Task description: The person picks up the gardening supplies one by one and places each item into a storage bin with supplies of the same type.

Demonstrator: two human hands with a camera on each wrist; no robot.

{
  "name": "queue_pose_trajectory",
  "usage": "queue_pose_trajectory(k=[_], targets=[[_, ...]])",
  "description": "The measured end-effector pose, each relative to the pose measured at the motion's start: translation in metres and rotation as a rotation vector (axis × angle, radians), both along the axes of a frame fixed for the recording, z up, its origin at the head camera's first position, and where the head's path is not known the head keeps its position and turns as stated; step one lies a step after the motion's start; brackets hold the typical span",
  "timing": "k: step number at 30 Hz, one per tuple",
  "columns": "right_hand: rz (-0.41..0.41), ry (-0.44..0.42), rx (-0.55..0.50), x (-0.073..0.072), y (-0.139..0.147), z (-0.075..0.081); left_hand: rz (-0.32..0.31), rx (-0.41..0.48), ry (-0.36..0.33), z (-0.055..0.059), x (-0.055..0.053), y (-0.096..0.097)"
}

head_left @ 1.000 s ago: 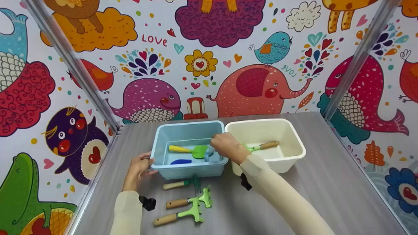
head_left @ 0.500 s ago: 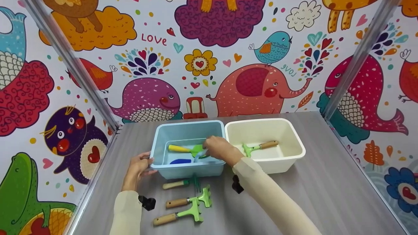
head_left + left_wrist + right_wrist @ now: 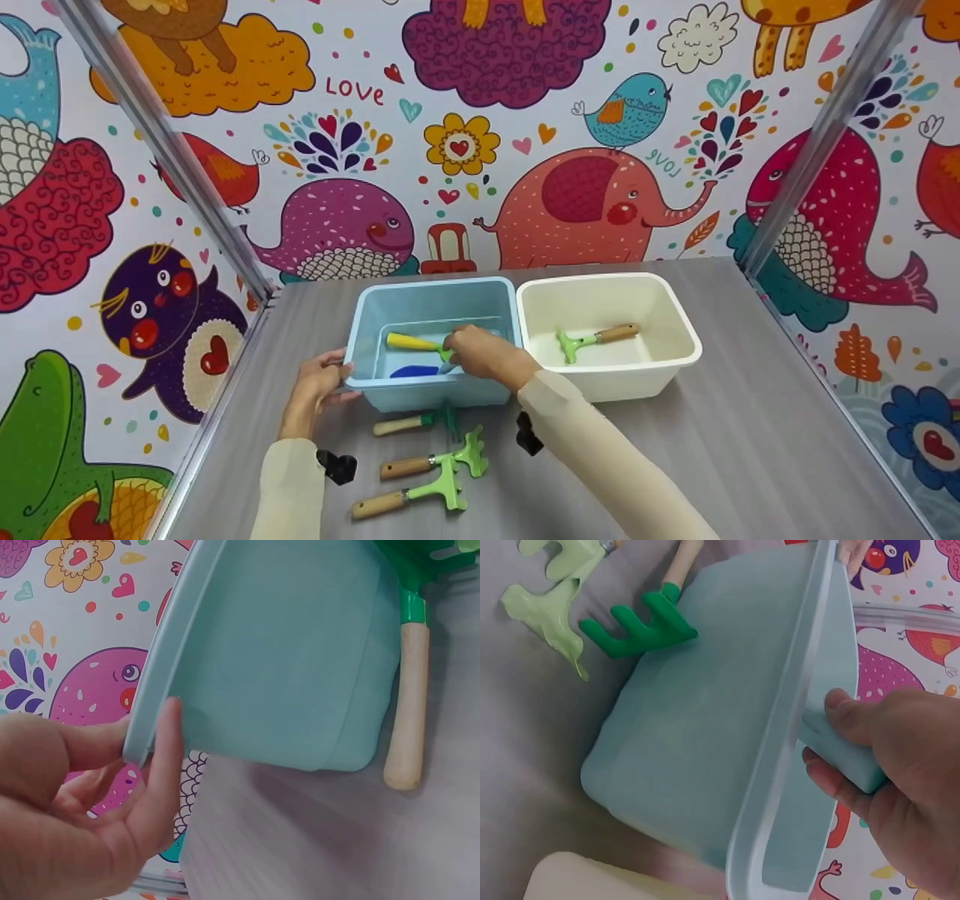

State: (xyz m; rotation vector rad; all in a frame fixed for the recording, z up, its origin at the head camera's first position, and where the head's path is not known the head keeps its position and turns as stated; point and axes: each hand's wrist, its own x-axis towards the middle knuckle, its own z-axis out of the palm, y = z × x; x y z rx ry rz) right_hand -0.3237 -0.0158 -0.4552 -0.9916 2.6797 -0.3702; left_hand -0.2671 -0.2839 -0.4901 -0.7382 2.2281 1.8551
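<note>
My left hand grips the left rim of the light blue bin, thumb and fingers on either side of it in the left wrist view. Inside that bin, my right hand pinches a light blue, block-like piece between thumb and fingers; its full shape is hidden. Beside the hand lies a trowel with a yellow handle, its green blade mostly covered by the fingers. A dark blue piece lies near the bin's front wall.
A cream bin adjoins on the right, holding a light green rake with a wooden handle. In front of the blue bin lie a dark green hand fork and two light green rakes. Patterned walls enclose the table.
My right hand has moved left and slightly down inside the blue bin with the light blue piece, now covering the trowel's green blade. The left hand stays on the rim.
</note>
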Motion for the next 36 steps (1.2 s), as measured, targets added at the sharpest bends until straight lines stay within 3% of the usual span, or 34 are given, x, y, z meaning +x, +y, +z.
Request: queue_pose_trajectory(k=[9, 20, 27, 36], targets=[[-0.068, -0.09, -0.078, -0.001, -0.003, 0.005, 0.002, 0.004, 0.013, 0.0, 0.0, 0.0], [-0.137, 0.091, -0.084, -0.005, 0.01, 0.004, 0.011, -0.005, 0.011, 0.0, 0.0, 0.002], [-0.18, 0.06, -0.018, -0.006, 0.016, -0.001, 0.011, -0.024, 0.012, -0.002, 0.001, 0.001], [-0.123, 0.133, 0.009, -0.002, 0.021, -0.005, 0.004, 0.001, 0.009, -0.001, 0.002, 0.002]])
